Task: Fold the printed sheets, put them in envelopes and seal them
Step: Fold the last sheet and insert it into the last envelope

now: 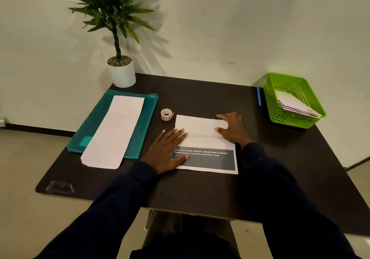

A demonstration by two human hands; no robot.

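White printed sheet (200,125) pressed flat by left grip (167,151) and right grip (232,128), fingers spread

Plant (108,4) crown cut off at top edge. Small grey print on sheet (200,124) too blurred to read. Left hand (168,150) covers sheet's left edge. Folder (148,118) middle hidden under long envelope (114,132). Sticker (60,187) at near corner of table (200,98) blurred, unreadable.

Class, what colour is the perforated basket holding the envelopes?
Bright green basket, seen in the head view.
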